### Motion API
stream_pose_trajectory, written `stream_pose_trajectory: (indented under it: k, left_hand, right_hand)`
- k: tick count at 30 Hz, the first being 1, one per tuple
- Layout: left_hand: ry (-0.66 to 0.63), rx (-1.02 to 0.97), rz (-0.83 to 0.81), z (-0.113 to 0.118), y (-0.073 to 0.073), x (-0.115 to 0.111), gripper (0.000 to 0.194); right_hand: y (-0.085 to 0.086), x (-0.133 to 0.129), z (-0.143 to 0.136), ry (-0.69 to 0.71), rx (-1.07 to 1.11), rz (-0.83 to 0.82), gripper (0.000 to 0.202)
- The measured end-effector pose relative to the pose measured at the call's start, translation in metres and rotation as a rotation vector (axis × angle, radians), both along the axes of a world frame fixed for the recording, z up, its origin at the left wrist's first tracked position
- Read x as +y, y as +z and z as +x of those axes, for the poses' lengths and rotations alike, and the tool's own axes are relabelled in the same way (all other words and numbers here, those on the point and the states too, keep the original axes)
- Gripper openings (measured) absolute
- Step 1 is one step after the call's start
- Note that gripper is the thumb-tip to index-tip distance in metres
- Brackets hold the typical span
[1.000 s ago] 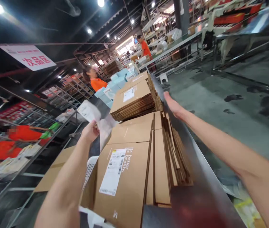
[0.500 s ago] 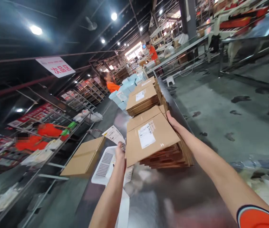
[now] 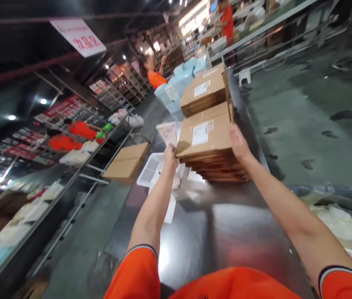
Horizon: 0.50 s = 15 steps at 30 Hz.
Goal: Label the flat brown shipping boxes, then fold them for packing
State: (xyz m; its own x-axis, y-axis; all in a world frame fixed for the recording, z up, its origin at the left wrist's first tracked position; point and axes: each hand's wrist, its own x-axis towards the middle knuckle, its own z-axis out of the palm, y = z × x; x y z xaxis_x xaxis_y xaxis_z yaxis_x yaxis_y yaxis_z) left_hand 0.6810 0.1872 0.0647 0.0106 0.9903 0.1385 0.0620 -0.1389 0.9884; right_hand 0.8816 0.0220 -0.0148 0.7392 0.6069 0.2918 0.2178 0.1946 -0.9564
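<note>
A tall stack of flat cardboard mailers [image 3: 213, 145] stands on the metal table, the top one bearing a white shipping label [image 3: 200, 133]. My left hand [image 3: 170, 157] is closed on some printed paper sheets [image 3: 167, 132], which stick up above the fingers, and it sits against the stack's left edge. On the other side, my right hand [image 3: 240, 143] rests along the right edge of the upper mailers, fingers stretched out and partly hidden. The top mailer lies about level on the pile.
Behind stands a second labelled mailer stack [image 3: 204, 93], then light-blue packages [image 3: 172, 91]. A white perforated basket [image 3: 149, 170] is left of my hand, near a large cardboard box [image 3: 126, 162]. The metal table [image 3: 191, 245] extends toward me. Several people in orange work farther off.
The top mailer, tilted up at its near edge before, now lies down on the stack. Both hands moved with it, and the view has tipped downward. The paper remains in my left hand.
</note>
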Motion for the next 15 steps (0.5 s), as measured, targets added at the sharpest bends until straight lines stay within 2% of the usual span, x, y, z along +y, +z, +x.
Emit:
stream_pose_trajectory:
  k: [1, 3, 5, 6, 7, 9, 12, 13, 15]
  left_hand:
    - [0.013, 0.008, -0.014, -0.012, 0.004, 0.005, 0.035]
    - [0.018, 0.041, 0.008, -0.054, 0.01, 0.004, 0.034]
    - [0.008, 0.132, 0.135, -0.117, 0.014, -0.018, 0.037]
    - [0.011, 0.21, 0.224, -0.151, 0.014, -0.038, 0.039]
    - [0.026, 0.305, 0.314, -0.185, 0.014, -0.061, 0.042]
    - [0.077, 0.511, 0.465, -0.248, 0.012, -0.116, 0.048]
    - [0.161, 0.792, 0.646, -0.325, 0.013, -0.198, 0.049]
    - [0.215, 0.86, 0.703, -0.348, 0.015, -0.223, 0.048]
    - [0.367, 0.966, 0.793, -0.392, 0.023, -0.27, 0.043]
  right_hand:
    - [0.003, -0.003, 0.001, -0.023, -0.033, -0.015, 0.089]
    - [0.014, -0.017, -0.009, -0.112, -0.149, 0.024, 0.076]
    - [0.036, -0.035, -0.039, -0.148, -0.28, 0.151, 0.063]
    - [0.05, -0.043, -0.062, -0.085, -0.319, 0.223, 0.058]
    - [0.065, -0.049, -0.09, 0.03, -0.346, 0.287, 0.055]
    - [0.095, -0.055, -0.155, 0.371, -0.388, 0.366, 0.058]
    - [0.134, -0.056, -0.266, 0.854, -0.473, 0.411, 0.072]
    - [0.143, -0.057, -0.302, 0.976, -0.506, 0.419, 0.073]
    - [0.157, -0.065, -0.368, 1.164, -0.582, 0.445, 0.06]
